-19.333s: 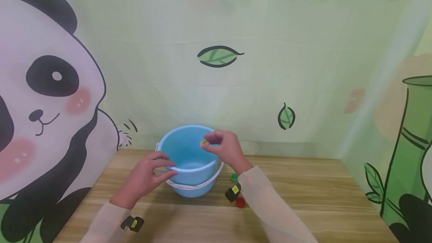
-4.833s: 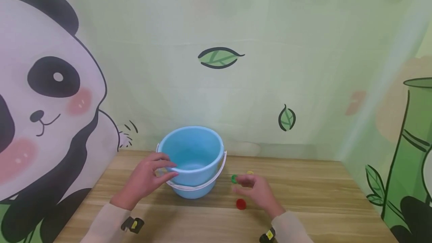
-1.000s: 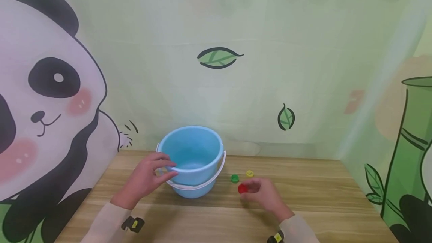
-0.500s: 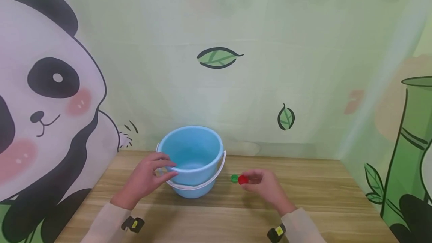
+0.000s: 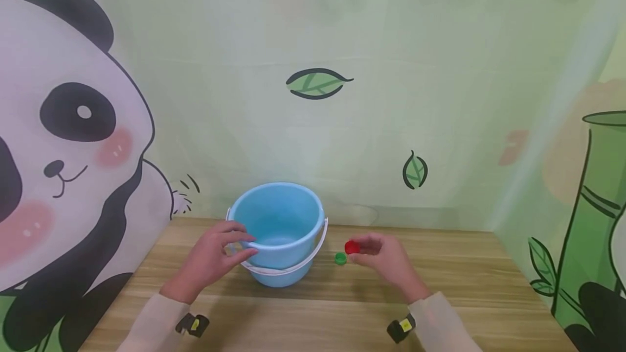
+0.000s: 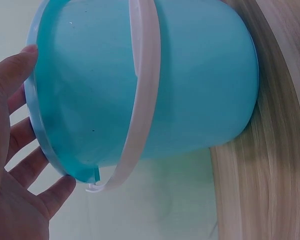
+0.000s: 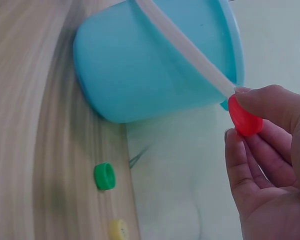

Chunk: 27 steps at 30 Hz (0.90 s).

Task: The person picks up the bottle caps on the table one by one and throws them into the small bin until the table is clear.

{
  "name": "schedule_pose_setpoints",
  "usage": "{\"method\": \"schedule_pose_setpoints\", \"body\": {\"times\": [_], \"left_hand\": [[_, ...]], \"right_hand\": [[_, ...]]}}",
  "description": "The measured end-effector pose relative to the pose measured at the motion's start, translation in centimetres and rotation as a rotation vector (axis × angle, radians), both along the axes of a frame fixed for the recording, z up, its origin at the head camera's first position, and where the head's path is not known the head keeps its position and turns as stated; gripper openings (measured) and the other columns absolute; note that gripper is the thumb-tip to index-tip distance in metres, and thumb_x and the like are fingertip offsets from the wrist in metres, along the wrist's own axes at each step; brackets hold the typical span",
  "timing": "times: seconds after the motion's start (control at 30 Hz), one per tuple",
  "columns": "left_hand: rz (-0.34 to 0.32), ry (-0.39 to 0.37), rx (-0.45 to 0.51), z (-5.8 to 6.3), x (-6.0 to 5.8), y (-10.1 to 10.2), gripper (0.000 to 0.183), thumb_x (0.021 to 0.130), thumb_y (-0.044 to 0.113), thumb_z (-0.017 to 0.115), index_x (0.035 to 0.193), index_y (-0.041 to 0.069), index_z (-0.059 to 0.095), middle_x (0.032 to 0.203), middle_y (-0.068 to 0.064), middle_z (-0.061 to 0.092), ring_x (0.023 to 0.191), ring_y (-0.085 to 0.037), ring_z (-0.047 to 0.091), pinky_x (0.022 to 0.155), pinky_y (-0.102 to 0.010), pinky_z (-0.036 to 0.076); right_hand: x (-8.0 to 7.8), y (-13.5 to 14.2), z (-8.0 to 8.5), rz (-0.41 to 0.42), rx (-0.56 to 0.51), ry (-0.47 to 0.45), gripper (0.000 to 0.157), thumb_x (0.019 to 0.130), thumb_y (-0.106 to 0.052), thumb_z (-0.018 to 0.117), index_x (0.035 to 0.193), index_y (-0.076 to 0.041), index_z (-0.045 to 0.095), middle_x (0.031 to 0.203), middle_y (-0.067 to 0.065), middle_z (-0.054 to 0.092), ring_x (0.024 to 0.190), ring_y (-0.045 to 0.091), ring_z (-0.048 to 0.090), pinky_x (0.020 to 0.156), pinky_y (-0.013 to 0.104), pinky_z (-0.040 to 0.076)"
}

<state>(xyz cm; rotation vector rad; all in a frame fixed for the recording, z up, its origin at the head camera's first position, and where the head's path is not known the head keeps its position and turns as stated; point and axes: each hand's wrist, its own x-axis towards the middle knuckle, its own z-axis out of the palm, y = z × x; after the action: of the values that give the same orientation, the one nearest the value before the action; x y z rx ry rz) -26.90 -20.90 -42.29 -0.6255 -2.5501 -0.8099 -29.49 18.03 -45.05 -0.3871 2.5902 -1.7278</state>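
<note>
My left hand [image 5: 207, 257] holds the near-left rim of a light blue bucket [image 5: 286, 258], with the thumb outside and the fingers over the edge. The bucket stands upright; its white handle [image 6: 145, 90] hangs down across the front. My right hand [image 5: 388, 262] pinches a red bottle cap [image 7: 246, 119] between thumb and fingers, raised off the table to the right of the bucket. Below it on the wood lies a green bottle cap [image 5: 340, 258]. A yellow bottle cap [image 7: 118, 230] shows on the table in the right wrist view; in the head view the right hand hides it.
The wooden table [image 5: 274, 319] ends at the back against a pale green backdrop [image 5: 464, 124] printed with a panda, leaves and bamboo. Each wrist wears a small black camera, such as the right wrist camera [image 5: 401, 328].
My right hand has lifted the red cap and moved it toward the back of the table, covering the yellow cap. My left hand and the bucket stay put.
</note>
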Motion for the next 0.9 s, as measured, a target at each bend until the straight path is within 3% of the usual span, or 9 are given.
{"method": "schedule_pose_setpoints", "body": {"times": [0.2, 0.6, 0.9], "left_hand": [[0.001, 0.006, -0.001, 0.0, 0.0, 0.0, 0.024, 0.082, 0.028, 0.087, 0.103, 0.018, 0.081, 0.111, 0.001, 0.07, 0.107, -0.022, 0.064, 0.09, -0.044, 0.063], [-0.002, 0.02, -0.004, -0.1, 0.0, 0.0, 0.024, 0.082, 0.028, 0.088, 0.102, 0.019, 0.081, 0.108, 0.002, 0.07, 0.105, -0.02, 0.064, 0.089, -0.044, 0.063], [-0.006, 0.011, 0.0, -0.1, 0.0, 0.0, 0.026, 0.083, 0.029, 0.087, 0.104, 0.016, 0.081, 0.11, 0.001, 0.07, 0.107, -0.021, 0.064, 0.09, -0.045, 0.063]], "right_hand": [[-0.1, -0.3, 1.4, 0.011, -0.009, 0.012, 0.036, 0.083, -0.015, 0.087, 0.117, -0.013, 0.075, 0.111, 0.005, 0.077, 0.1, 0.021, 0.074, 0.086, 0.029, 0.063], [-0.3, -1.2, 2.9, -0.044, 0.041, 0.036, 0.035, 0.084, -0.02, 0.087, 0.117, -0.021, 0.075, 0.113, 0.0, 0.076, 0.101, 0.02, 0.072, 0.088, 0.034, 0.063], [-0.7, -1.7, 3.9, -0.005, 0.011, 0.052, 0.039, 0.082, -0.026, 0.088, 0.118, -0.02, 0.074, 0.116, 0.001, 0.075, 0.102, 0.02, 0.072, 0.091, 0.034, 0.062]]}}
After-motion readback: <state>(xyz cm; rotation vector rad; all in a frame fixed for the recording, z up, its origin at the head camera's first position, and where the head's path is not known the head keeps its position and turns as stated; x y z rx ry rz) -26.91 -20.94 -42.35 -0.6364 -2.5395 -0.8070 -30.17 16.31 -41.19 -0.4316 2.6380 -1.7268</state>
